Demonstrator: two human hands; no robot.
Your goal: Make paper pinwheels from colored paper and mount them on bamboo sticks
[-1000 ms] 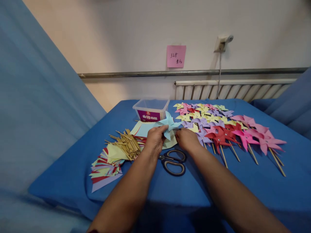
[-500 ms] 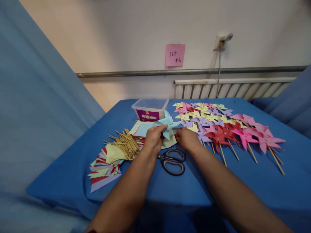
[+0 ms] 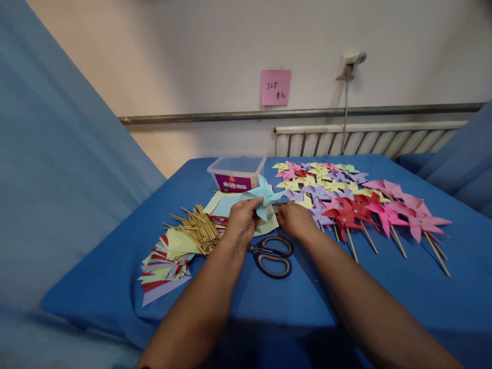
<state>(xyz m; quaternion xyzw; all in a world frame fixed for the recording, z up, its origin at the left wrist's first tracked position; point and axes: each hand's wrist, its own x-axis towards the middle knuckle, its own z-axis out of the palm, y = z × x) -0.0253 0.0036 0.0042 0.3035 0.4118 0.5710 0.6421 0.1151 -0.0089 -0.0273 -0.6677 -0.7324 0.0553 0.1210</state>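
Between the thumb and fingers of my left hand (image 3: 244, 219) is a light blue paper pinwheel (image 3: 266, 198), held above a stack of coloured paper sheets (image 3: 222, 206). My right hand (image 3: 295, 218) is closed just right of the pinwheel, its fingertips near the back of the blades. Whatever is in those fingers is too small and hidden to name. Black-handled scissors (image 3: 265, 250) lie below, between my forearms, their blades mostly behind my left wrist.
Finished pinwheels on sticks (image 3: 348, 214) cover the table's right side. Left are a pile of thin wooden sticks (image 3: 203, 229) and fanned paper pieces (image 3: 163, 271). A clear plastic box (image 3: 234, 182) stands behind the stack. Beyond are a radiator (image 3: 369, 138) and a wall pipe (image 3: 230, 115).
Almost nothing differs. Both hands keep their places at the light blue pinwheel, and the whole view has shifted very slightly.
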